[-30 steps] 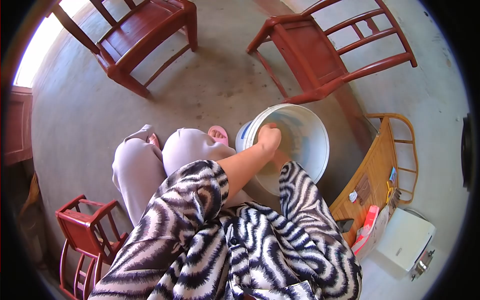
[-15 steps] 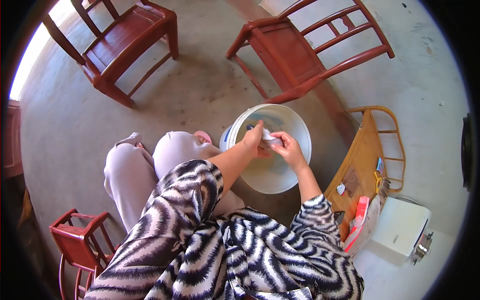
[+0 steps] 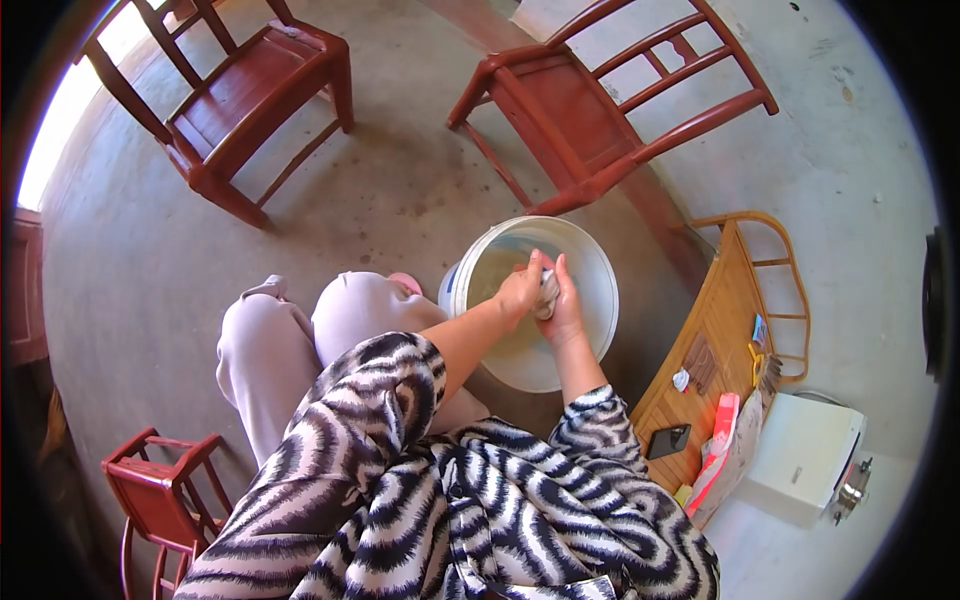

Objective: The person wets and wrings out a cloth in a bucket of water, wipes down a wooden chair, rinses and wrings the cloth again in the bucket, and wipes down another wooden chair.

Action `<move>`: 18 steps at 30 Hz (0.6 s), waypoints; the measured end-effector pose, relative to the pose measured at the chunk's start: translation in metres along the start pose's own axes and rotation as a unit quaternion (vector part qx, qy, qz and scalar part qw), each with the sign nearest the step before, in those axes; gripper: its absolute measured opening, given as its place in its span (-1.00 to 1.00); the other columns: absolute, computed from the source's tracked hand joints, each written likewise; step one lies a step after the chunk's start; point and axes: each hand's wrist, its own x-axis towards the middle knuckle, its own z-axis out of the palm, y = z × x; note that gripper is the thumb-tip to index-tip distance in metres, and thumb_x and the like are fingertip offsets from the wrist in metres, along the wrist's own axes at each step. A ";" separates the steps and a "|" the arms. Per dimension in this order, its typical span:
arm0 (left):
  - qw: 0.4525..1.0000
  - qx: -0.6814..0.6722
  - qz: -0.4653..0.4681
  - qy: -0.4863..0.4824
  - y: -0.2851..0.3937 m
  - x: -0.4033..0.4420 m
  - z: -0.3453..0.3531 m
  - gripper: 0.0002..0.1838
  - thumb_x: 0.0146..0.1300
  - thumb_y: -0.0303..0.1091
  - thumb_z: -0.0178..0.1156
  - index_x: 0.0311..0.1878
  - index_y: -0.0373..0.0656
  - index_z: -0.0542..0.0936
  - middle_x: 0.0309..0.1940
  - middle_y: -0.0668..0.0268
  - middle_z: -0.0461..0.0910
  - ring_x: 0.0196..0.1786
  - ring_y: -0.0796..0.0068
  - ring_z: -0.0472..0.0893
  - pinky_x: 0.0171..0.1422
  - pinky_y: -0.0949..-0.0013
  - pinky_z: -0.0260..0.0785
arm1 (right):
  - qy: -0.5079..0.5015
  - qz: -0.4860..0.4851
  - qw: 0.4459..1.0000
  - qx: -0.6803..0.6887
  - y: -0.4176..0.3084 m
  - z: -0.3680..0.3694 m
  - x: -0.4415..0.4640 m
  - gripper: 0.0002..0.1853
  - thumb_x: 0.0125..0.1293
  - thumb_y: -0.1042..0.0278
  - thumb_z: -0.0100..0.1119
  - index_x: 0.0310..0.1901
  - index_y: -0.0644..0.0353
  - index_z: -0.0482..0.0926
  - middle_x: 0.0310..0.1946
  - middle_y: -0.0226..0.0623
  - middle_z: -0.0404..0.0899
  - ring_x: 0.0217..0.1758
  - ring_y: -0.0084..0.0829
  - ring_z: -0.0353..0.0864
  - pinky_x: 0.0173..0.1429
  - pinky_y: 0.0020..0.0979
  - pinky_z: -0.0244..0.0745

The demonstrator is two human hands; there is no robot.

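A small wet-looking whitish cloth (image 3: 547,297) is bunched between my two hands, over the mouth of a white bucket (image 3: 598,335). My left hand (image 3: 520,290) closes on it from the left, its thumb pointing up. From the right, my right hand (image 3: 564,308) presses round the same cloth, fingers upward. The two hands touch each other and cover most of the cloth, so its shape cannot be made out. Cloudy liquid seems to lie in the bucket below them.
Two red wooden chairs (image 3: 565,120) (image 3: 255,90) stand beyond the bucket. A small red chair (image 3: 155,490) is at lower left. On the right, a wooden bench (image 3: 690,340) holds a phone (image 3: 668,441) and a red-and-white bag (image 3: 722,440); a white box (image 3: 800,460) sits beside it.
My hands have come together and sit slightly lower. The cloth, earlier stretched between them, is now bunched up and squeezed. The phone on the bench has come into fuller view.
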 end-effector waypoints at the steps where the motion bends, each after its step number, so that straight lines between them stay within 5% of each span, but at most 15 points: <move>1: 0.998 0.042 0.004 0.037 -0.010 0.013 -0.002 -0.19 0.24 0.30 -0.36 0.21 -0.27 0.32 0.11 -0.07 0.37 0.24 0.11 0.32 0.22 0.22 0.18 | -0.035 -0.008 0.999 -0.014 0.006 -0.002 0.002 -0.66 0.30 0.25 0.01 0.01 0.30 0.44 -0.13 -0.24 0.52 -0.04 -0.47 0.46 0.06 -0.46 0.34; 3: 0.996 0.055 -0.009 0.069 -0.013 0.018 -0.004 -0.21 0.25 0.28 -0.34 0.22 -0.28 0.29 0.12 -0.10 0.35 0.24 0.09 0.31 0.24 0.20 0.17 | -0.069 -0.016 0.997 -0.030 0.014 0.003 0.001 -0.58 0.31 0.18 -0.01 0.07 0.33 0.40 -0.10 -0.20 0.51 0.00 -0.42 0.46 0.10 -0.43 0.33; 5: 0.992 0.070 -0.020 0.100 -0.019 0.024 -0.004 -0.23 0.26 0.25 -0.32 0.23 -0.28 0.27 0.14 -0.13 0.32 0.24 0.07 0.31 0.25 0.17 0.16 | -0.016 -0.193 0.965 -0.176 0.022 0.013 -0.003 -0.49 0.34 0.07 -0.07 0.10 0.39 0.35 -0.07 -0.17 0.51 0.02 -0.39 0.46 0.14 -0.42 0.30; 8: 0.973 -0.190 0.029 0.129 -0.025 0.039 -0.006 -0.33 0.31 0.12 -0.25 0.25 -0.28 0.18 0.14 -0.08 0.31 0.17 0.08 0.37 0.20 0.19 0.24 | -0.012 -0.199 0.975 -0.100 0.030 0.031 -0.020 -0.54 0.33 0.17 -0.06 0.07 0.43 0.36 -0.06 -0.18 0.48 0.05 -0.40 0.43 0.19 -0.41 0.26; 11: 0.968 -0.225 0.032 0.104 -0.018 0.032 -0.010 -0.37 0.32 0.11 -0.27 0.20 -0.27 0.25 0.08 -0.03 0.36 0.10 0.11 0.42 0.18 0.20 0.25 | -0.020 -0.181 0.983 -0.012 0.033 0.042 -0.031 -0.62 0.29 0.36 -0.01 0.08 0.40 0.36 -0.02 -0.20 0.44 0.07 -0.42 0.40 0.20 -0.43 0.24; 16: 0.972 -0.039 0.189 0.137 -0.012 0.017 -0.007 -0.34 0.32 0.13 -0.23 0.19 -0.30 0.28 0.07 0.06 0.39 0.13 0.24 0.37 0.24 0.30 0.17 | 0.064 -0.190 0.979 -0.031 0.034 0.044 -0.020 -0.66 0.24 0.44 0.00 0.04 0.34 0.40 -0.02 -0.22 0.44 0.02 -0.42 0.43 0.17 -0.43 0.28; 18: 0.965 0.034 0.254 0.063 -0.014 0.017 -0.005 -0.36 0.29 0.09 -0.18 0.18 -0.31 0.30 0.09 -0.02 0.38 0.16 0.14 0.37 0.24 0.29 0.18 | 0.063 -0.170 0.983 0.008 0.033 0.027 -0.004 -0.68 0.23 0.44 0.01 0.01 0.34 0.42 -0.06 -0.25 0.46 -0.05 -0.42 0.46 0.11 -0.44 0.35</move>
